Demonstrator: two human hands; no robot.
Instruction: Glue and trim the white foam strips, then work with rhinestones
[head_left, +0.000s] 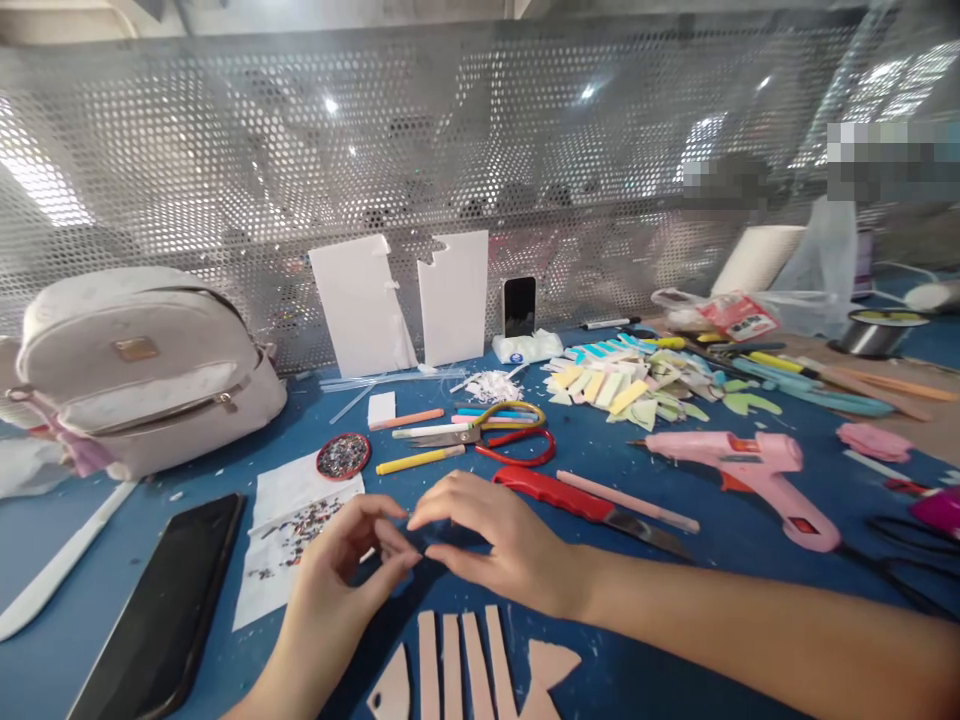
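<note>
"Where are the pink pieces?"

"On the blue table (67,545), just on the wearer's side of the hands, at the bottom of the view. Four pale pink strips (478,660) lie side by side with gaps between. Left of them is a curved pink piece with a hole (397,690); to the right, a pink fish-tail piece (553,662). The bottom edge cuts some off."

"And the hands?"

"They almost meet above the table. On the left hand (349,560), fingers curl toward the thumb, their tips close together; I can't tell whether they pinch anything. On the right hand (502,540), the thumb and arched fingers stand slightly apart."

"What's around them?"

"Beyond the left hand, a white sheet (262,500) carries small dark bits (304,525), with a red-rimmed dish (343,456) on its far corner. Left of the sheet lies a black smartphone (165,600). Just beyond the right hand is a red-handled knife (555,494), a pink marker (630,500) beside it."

"Farther out?"

"Scissors (517,452) behind the knife, a pink glue gun (750,470) to the right, and a pale backpack (150,350) at far left."
</note>
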